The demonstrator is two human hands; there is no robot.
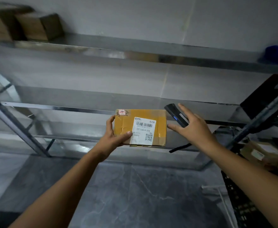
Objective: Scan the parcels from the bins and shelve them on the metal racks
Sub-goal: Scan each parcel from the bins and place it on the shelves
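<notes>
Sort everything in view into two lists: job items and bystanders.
Job: yellow parcel in the left hand; scanner in the right hand; metal rack.
Lying about: two brown boxes already on the upper shelf; blue object at its right end.

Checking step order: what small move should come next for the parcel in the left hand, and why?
Probably ease the yellow-brown cardboard parcel forward onto the metal rack shelf. The left hand grips it at the shelf's front edge, white label up, and the right hand holds the black handheld scanner aimed away from the label, so scanning looks finished.
</notes>
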